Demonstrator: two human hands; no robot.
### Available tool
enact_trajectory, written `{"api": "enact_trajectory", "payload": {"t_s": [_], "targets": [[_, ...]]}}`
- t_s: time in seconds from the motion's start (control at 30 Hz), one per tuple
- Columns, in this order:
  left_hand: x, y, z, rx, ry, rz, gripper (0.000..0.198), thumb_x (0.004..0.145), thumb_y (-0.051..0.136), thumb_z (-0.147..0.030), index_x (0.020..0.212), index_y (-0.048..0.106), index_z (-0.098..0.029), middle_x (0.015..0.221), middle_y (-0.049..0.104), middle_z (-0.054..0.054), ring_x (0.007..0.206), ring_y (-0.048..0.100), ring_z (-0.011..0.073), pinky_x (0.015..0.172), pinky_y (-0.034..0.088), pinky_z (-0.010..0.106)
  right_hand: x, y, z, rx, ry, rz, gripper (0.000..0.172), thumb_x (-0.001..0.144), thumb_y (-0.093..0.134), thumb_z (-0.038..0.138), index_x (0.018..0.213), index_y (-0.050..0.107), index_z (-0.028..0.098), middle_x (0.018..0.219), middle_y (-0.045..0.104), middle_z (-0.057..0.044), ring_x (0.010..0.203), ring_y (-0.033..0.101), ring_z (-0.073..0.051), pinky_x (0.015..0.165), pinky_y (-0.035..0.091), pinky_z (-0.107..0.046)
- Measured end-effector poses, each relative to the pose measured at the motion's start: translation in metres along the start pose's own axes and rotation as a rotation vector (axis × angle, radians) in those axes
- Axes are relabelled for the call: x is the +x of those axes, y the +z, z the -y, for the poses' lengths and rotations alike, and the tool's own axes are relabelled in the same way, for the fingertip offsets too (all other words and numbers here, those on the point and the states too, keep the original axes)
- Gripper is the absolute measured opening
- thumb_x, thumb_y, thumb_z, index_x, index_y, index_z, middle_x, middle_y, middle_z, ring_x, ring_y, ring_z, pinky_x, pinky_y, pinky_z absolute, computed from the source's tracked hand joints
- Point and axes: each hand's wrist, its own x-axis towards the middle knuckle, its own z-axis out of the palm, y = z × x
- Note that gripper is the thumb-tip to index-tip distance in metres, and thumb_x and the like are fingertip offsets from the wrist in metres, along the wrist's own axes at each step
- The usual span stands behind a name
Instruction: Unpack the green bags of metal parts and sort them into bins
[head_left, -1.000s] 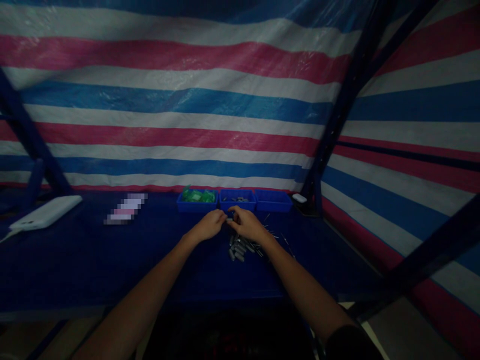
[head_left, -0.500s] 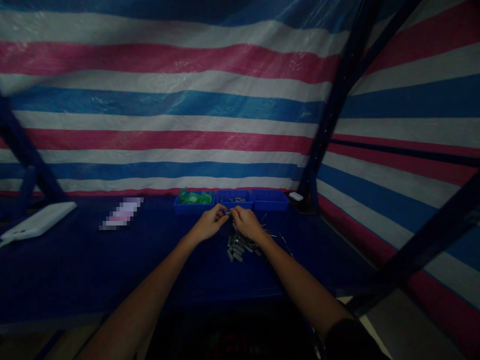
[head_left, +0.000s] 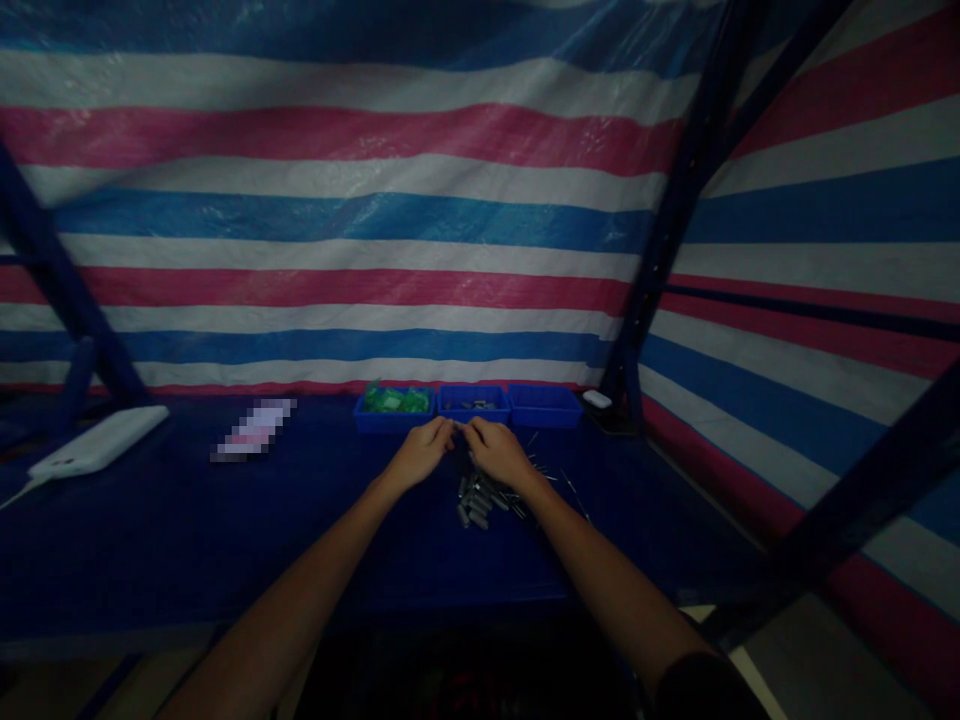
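My left hand [head_left: 422,450] is closed, thumb and fingers pinched together at the tips. Close beside it, my right hand [head_left: 495,450] is pinched shut too, its fingertips nearly meeting the left ones. Whatever small piece lies between them is mostly covered by the fingers. Below the right hand, on the blue table [head_left: 300,540], is a pile of small grey cylindrical pieces [head_left: 477,502]. Several thin metal rods [head_left: 576,492] lie to the right of the pile, partly hidden by my right forearm.
Behind my hands stand a blue bin [head_left: 395,422] with green plastic packaging, a blue bin [head_left: 472,392] with small grey parts, and another blue bin [head_left: 546,405]. At left lie a white device [head_left: 101,443] with a cable and a blurred-out flat item [head_left: 255,430]. A small white case [head_left: 597,399] sits at right.
My fingertips have closed in, and the small greyish piece visible between them before is now mostly hidden. The camera view has shifted slightly.
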Motion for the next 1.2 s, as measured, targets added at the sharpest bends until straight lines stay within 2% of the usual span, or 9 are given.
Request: {"api": "enact_trajectory", "payload": {"t_s": [0.1, 0.2, 0.33, 0.43, 0.6, 0.77, 0.93, 1.03, 1.2], "targets": [[-0.002, 0.0, -0.001, 0.089, 0.083, 0.091, 0.033, 0.088, 0.029, -0.035, 0.092, 0.056, -0.017, 0.077, 0.061, 0.003, 0.072, 0.057, 0.0146, 0.069, 0.042, 0.026, 0.001, -0.008, -0.003, -0.01, 0.039, -0.098, 0.029, 0.089, 0.032, 0.032, 0.073, 0.052, 0.019, 0.065, 0.056, -0.002, 0.063, 0.052, -0.013, 0.058, 0.031, -0.023], [-0.006, 0.002, 0.001, 0.271, 0.174, 0.203, 0.027, 0.085, 0.036, -0.026, 0.104, 0.056, -0.022, 0.094, 0.06, 0.004, 0.09, 0.054, 0.0179, 0.081, 0.04, 0.031, 0.0, -0.023, -0.005, 0.091, 0.031, -0.328, 0.026, 0.089, 0.029, 0.032, 0.089, 0.051, 0.018, 0.069, 0.056, -0.002, 0.062, 0.051, -0.013, 0.059, 0.033, -0.023], [-0.01, 0.006, 0.004, 0.429, 0.104, 0.335, 0.031, 0.082, 0.043, -0.025, 0.111, 0.051, -0.033, 0.107, 0.053, 0.004, 0.102, 0.045, 0.0234, 0.084, 0.036, 0.042, 0.005, -0.038, -0.004, 0.076, 0.059, -0.525, 0.035, 0.089, 0.029, 0.038, 0.104, 0.049, 0.014, 0.074, 0.058, -0.005, 0.066, 0.053, -0.016, 0.063, 0.036, -0.025], [-0.01, 0.006, 0.002, 0.454, 0.039, 0.351, 0.025, 0.081, 0.047, -0.029, 0.105, 0.05, -0.031, 0.109, 0.051, 0.004, 0.104, 0.043, 0.0252, 0.084, 0.035, 0.046, 0.017, -0.036, -0.008, -0.091, 0.142, -0.41, 0.037, 0.087, 0.035, 0.042, 0.107, 0.051, 0.015, 0.079, 0.061, -0.009, 0.076, 0.056, -0.02, 0.069, 0.037, -0.028], [-0.009, 0.005, 0.003, 0.452, 0.026, 0.314, 0.018, 0.082, 0.044, -0.029, 0.099, 0.046, -0.024, 0.107, 0.052, 0.005, 0.101, 0.043, 0.0234, 0.082, 0.036, 0.043, 0.018, -0.025, -0.024, -0.207, 0.241, -0.162, 0.041, 0.082, 0.045, 0.044, 0.113, 0.05, 0.017, 0.079, 0.063, -0.009, 0.076, 0.058, -0.02, 0.065, 0.038, -0.027], [-0.007, 0.006, 0.009, 0.495, 0.06, 0.307, 0.016, 0.082, 0.044, -0.03, 0.094, 0.053, -0.024, 0.104, 0.053, 0.005, 0.1, 0.044, 0.0238, 0.083, 0.034, 0.042, 0.004, -0.016, -0.024, -0.086, 0.136, -0.03, 0.032, 0.082, 0.046, 0.04, 0.103, 0.057, 0.019, 0.07, 0.061, -0.003, 0.066, 0.056, -0.015, 0.06, 0.037, -0.024], [-0.001, 0.001, 0.009, 0.405, 0.018, 0.197, 0.021, 0.084, 0.039, -0.028, 0.089, 0.057, -0.019, 0.095, 0.059, 0.007, 0.095, 0.05, 0.0213, 0.082, 0.036, 0.036, 0.002, 0.0, -0.01, 0.01, -0.038, 0.106, 0.03, 0.08, 0.051, 0.035, 0.105, 0.056, 0.02, 0.067, 0.059, 0.0, 0.06, 0.052, -0.012, 0.056, 0.034, -0.022], [0.004, -0.003, 0.007, 0.228, 0.002, 0.137, 0.029, 0.085, 0.032, -0.029, 0.079, 0.057, -0.016, 0.081, 0.062, 0.005, 0.08, 0.055, 0.0172, 0.074, 0.04, 0.029, 0.0, 0.005, -0.003, 0.03, -0.126, 0.109, 0.027, 0.077, 0.054, 0.026, 0.103, 0.056, 0.021, 0.071, 0.058, 0.001, 0.063, 0.052, -0.011, 0.057, 0.034, -0.021], [0.005, -0.005, 0.003, 0.079, -0.036, 0.079, 0.036, 0.084, 0.029, -0.037, 0.068, 0.055, -0.016, 0.068, 0.061, 0.003, 0.068, 0.055, 0.0159, 0.065, 0.041, 0.026, -0.003, 0.003, 0.003, -0.014, -0.151, -0.018, 0.015, 0.081, 0.05, 0.023, 0.094, 0.057, 0.02, 0.081, 0.056, -0.002, 0.072, 0.051, -0.012, 0.065, 0.036, -0.023]]}}
